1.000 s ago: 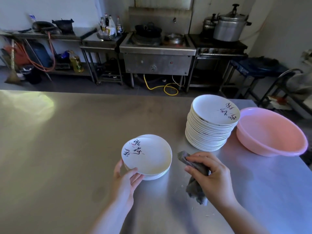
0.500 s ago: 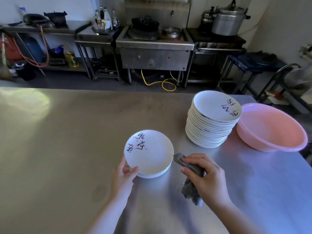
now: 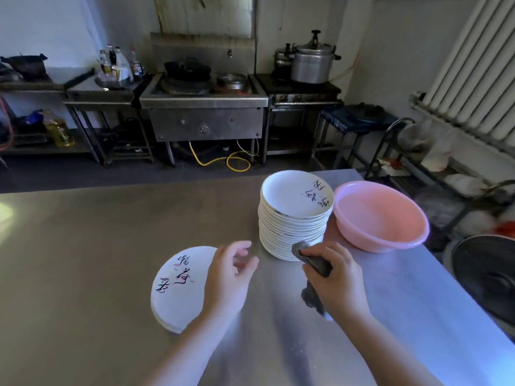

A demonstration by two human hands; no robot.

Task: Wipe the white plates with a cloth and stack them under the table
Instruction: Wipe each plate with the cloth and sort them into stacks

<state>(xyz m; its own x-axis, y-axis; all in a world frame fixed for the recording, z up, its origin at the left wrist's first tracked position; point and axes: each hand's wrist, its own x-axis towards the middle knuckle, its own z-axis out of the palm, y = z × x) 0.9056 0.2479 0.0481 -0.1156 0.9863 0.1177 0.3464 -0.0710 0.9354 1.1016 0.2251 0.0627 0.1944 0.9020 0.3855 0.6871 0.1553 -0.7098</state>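
Head view: the left hand [image 3: 227, 282] has released the small plate pile [image 3: 178, 288] at lower centre and reaches toward the tall stack [image 3: 295, 215]; the right hand [image 3: 335, 280] clutches the cloth [image 3: 315, 263], so another plate is likely next.

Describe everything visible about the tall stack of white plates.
The tall stack of white plates stands on the steel table, well over a dozen glossy, ceramic-looking round plates, slightly uneven. The top plate faces up, bearing dark brush lettering with pinkish marks. The pink plastic basin sits against its right side; the grey cloth in the right hand overlaps its base.
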